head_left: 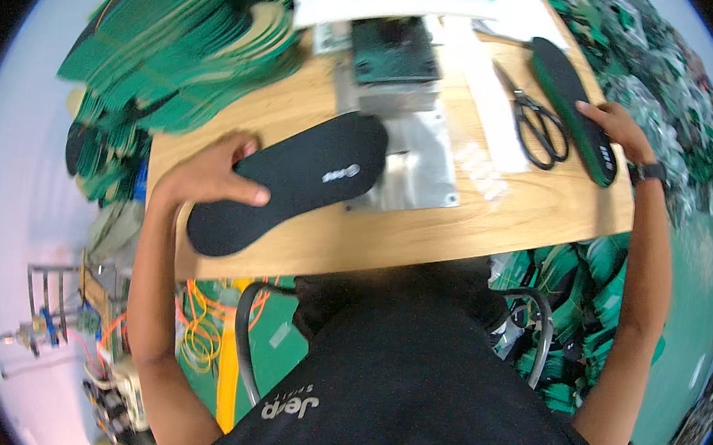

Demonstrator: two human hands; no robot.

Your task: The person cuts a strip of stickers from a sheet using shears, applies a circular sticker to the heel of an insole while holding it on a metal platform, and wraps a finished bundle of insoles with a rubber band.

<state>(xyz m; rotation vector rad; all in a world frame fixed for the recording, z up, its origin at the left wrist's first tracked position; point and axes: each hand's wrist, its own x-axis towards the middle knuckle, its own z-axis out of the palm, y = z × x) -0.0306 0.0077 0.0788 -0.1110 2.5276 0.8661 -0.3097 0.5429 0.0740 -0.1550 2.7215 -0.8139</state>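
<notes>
My left hand [220, 178] grips a black shoe insole [315, 168] by its narrower middle, thumb on top, above the left part of the wooden table [304, 235]. A small white print shows on this insole. At the table's right side, my right hand [619, 128] rests its fingers on another black insole [568, 84] with a green edge; its far fingers are hidden. Just left of that insole lie black-handled scissors [538, 128]. Between my hands stands a small press-like machine [396, 65] on a shiny metal plate [417, 164].
Tall stacks of green insoles [194, 39] fill the far left. A white strip [489, 107] and small clear stickers [483, 176] lie mid-table. Heaps of bagged insoles [679, 124] stand beyond the right edge, with more green pieces [575, 292] below. A chair's metal armrest [246, 340] curves near me.
</notes>
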